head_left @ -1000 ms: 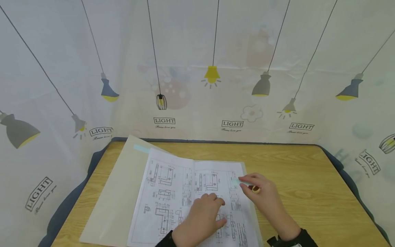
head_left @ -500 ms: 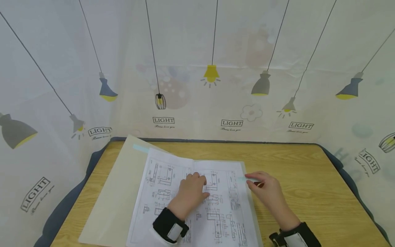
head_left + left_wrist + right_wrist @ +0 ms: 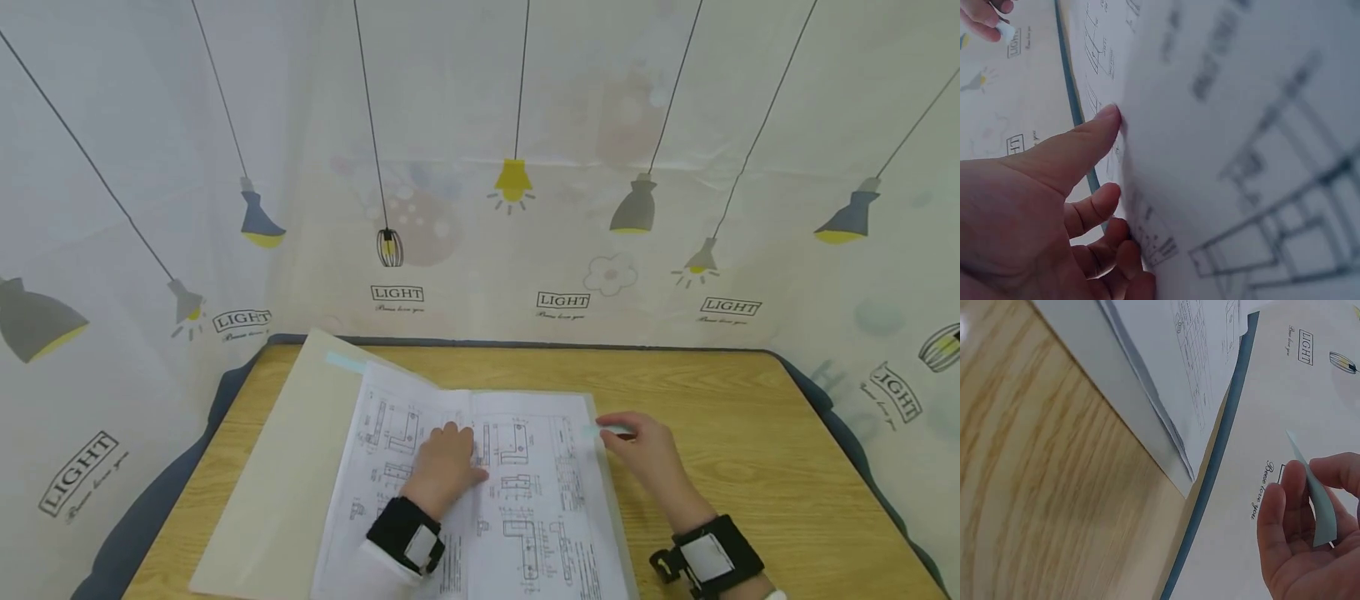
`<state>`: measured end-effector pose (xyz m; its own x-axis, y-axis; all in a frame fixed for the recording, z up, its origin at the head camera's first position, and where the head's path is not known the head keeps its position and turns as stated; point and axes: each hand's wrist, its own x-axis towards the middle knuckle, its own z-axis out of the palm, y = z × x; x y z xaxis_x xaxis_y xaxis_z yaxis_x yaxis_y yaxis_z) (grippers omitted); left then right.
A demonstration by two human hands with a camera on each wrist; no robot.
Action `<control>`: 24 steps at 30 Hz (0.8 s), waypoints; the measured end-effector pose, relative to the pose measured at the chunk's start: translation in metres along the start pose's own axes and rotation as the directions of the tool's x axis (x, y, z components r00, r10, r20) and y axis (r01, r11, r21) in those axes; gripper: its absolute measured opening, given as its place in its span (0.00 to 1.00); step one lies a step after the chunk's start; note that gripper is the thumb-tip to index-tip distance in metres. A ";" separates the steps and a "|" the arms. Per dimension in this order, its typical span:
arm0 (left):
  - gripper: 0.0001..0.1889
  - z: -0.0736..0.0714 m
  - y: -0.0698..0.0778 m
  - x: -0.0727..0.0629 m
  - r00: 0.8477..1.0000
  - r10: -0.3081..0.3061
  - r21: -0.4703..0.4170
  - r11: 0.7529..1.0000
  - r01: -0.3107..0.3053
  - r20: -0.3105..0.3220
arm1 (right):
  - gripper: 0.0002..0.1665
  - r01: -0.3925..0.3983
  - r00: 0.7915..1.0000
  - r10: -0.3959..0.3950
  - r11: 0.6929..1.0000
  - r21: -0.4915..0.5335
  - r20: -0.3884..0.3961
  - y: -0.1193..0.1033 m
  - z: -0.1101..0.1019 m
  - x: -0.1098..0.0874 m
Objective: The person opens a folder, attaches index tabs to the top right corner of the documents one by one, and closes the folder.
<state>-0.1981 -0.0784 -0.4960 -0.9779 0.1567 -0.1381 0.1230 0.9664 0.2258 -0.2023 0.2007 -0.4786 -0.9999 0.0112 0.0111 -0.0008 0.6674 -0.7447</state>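
Note:
An open booklet of printed technical drawings [image 3: 555, 517] lies on the table. My left hand [image 3: 442, 471] rests on it near the fold, mostly over the left page. In the left wrist view the thumb [image 3: 1100, 128] is straight and the other fingertips touch the paper, loosely bent. Just off the booklet's right edge, my right hand [image 3: 648, 454] pinches a thin pale blue-green paper strip [image 3: 1319, 503] between thumb and fingers. The strip is slightly curved, and one end sticks out past the fingertips toward the right page.
To the left lies the booklet's cream cover [image 3: 262, 492], opened flat, with another pale blue strip [image 3: 343, 362] near its top. The wooden table [image 3: 765, 450] ends at a hanging cloth [image 3: 465, 317] printed with lamps. Each wrist wears a black band [image 3: 716, 554].
My left hand has slid left and up from the right page to the fold. The right hand has shifted slightly right with the strip, from over the page to its edge.

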 end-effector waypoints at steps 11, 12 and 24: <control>0.23 0.008 -0.009 0.004 0.999 0.028 -0.073 0.997 -0.027 0.019 | 0.14 -0.068 0.996 0.066 0.997 0.041 0.060 0.007 0.007 0.020; 0.23 0.009 -0.010 0.005 0.999 0.028 -0.078 0.997 -0.026 0.025 | 0.14 -0.074 0.995 0.072 0.997 0.037 0.064 0.008 0.008 0.023; 0.22 0.014 -0.014 0.009 0.999 0.028 -0.082 0.996 -0.025 0.038 | 0.13 -0.156 0.983 0.139 0.976 0.150 0.119 0.010 0.008 0.065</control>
<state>-0.2063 -0.0872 -0.5141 -0.9669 0.1918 -0.1683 0.1334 0.9423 0.3071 -0.2678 0.2027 -0.4906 -0.9850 0.0155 -0.1717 0.1529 0.5385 -0.8287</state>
